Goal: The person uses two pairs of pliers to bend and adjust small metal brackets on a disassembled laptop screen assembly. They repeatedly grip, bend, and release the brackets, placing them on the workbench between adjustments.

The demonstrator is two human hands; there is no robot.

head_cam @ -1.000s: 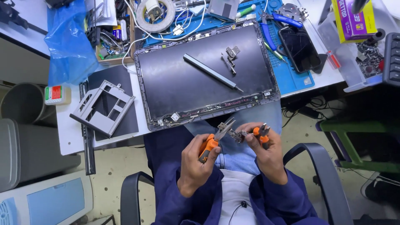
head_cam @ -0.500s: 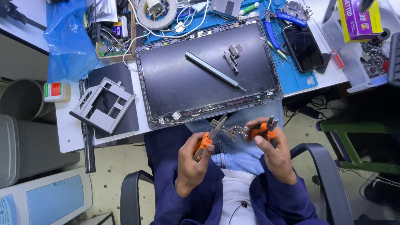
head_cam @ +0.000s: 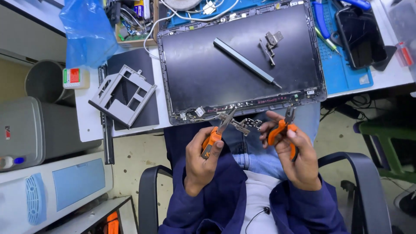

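My left hand (head_cam: 200, 162) grips orange-handled pliers (head_cam: 215, 135) whose jaws clamp one end of a small metal hinge (head_cam: 242, 125). My right hand (head_cam: 295, 156) holds a second pair of orange-handled pliers (head_cam: 281, 130), jaws pointing up, with my fingers touching the hinge's other end. Both hands hover over my lap, just below the front edge of an open dark laptop lid panel (head_cam: 208, 78). On that panel lie a grey metal bar (head_cam: 245, 60) and another hinge (head_cam: 271, 43).
A grey plastic drive bracket (head_cam: 122, 94) rests on a dark sheet at the left. A blue work mat (head_cam: 342, 73) holds a phone (head_cam: 360, 37) and blue-handled tools. A blue plastic bag (head_cam: 89, 32), cables and black chair armrests (head_cam: 147, 199) surround me.
The view shifted down slightly. Both hands with their pliers rose a little toward the panel's edge, and the hinge stays held between them.
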